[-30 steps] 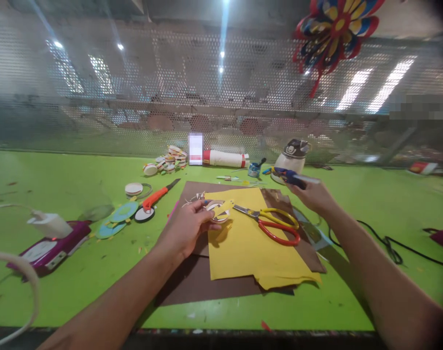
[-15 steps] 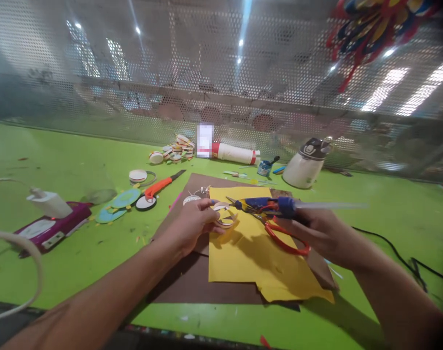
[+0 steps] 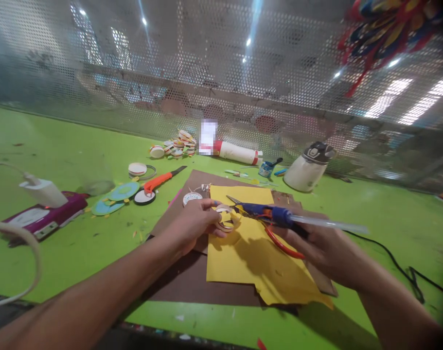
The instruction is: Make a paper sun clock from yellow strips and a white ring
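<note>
- The left hand (image 3: pixel 203 218), thumb and fingers clamped on the left edge of a ring (image 3: pixel 229 221), steadies it at the centre of the frame; the right hand (image 3: pixel 316 238) is wrapped around the glue gun (image 3: pixel 267 211).
- The ring sits over the yellow sheet (image 3: pixel 239 262), the gun's nozzle just beside it; whether they touch cannot be told.
- With the nozzle aimed left, a slip of either wrist could burn the left fingers, should the gun be hot.
- Too hard a pinch might bend the thin ring; too long a trigger pull might flood it with glue.
- Below the gun, the scissors (image 3: pixel 285 244) lie across the sheet: a dropped right wrist could knock them.
- Stray drips could mark the sheet or the brown card (image 3: pixel 173 287).
- At the right of the frame, a slack black cord (image 3: pixel 394 254) could snag and, if it feeds the gun, jerk the nozzle off its mark.
</note>
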Motion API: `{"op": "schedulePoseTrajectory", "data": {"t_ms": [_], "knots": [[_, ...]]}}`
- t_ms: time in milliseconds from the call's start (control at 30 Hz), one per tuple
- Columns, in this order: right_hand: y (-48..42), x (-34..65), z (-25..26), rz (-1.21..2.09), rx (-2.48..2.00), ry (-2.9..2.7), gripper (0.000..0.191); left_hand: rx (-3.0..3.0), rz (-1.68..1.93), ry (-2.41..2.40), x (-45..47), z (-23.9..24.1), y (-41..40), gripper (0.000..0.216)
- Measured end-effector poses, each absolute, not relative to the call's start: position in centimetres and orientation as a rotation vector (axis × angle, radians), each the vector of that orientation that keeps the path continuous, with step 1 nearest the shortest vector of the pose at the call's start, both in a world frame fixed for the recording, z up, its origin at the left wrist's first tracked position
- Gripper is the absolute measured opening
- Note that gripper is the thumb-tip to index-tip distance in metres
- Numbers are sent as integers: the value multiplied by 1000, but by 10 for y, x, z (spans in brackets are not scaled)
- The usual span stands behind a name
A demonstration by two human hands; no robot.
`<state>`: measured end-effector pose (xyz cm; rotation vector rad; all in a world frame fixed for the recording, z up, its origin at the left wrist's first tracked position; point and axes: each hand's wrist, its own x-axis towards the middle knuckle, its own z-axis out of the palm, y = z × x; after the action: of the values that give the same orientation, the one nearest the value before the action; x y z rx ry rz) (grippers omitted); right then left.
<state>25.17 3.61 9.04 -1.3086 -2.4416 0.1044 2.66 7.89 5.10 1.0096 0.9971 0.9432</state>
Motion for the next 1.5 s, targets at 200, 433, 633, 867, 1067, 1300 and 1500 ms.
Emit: {"op": "schedulePoseTrajectory", "data": {"t_ms": [200, 433, 633, 867, 1067, 1300, 1500], "knots": [[38, 251, 90, 106, -1295, -2453, 25, 984, 944, 1009, 28, 54, 78, 22], [37, 251, 91, 83, -1296, -2444, 28, 997, 951, 1019, 27, 55, 77, 22], [35, 253, 90, 97, -1349, -2428, 27, 989, 953, 1024, 27, 57, 76, 21], [36, 249, 92, 84, -1357, -2405, 28, 972, 968, 1013, 27, 57, 76, 15], [34, 250, 90, 12, -1397, -2402, 29, 982, 950, 1010, 27, 56, 76, 15], [35, 250, 91, -33, -1389, -2397, 33, 961, 932, 1011, 27, 58, 76, 22], [34, 249, 92, 1, -1417, -2366, 30, 967, 946, 1013, 28, 58, 75, 18]]}}
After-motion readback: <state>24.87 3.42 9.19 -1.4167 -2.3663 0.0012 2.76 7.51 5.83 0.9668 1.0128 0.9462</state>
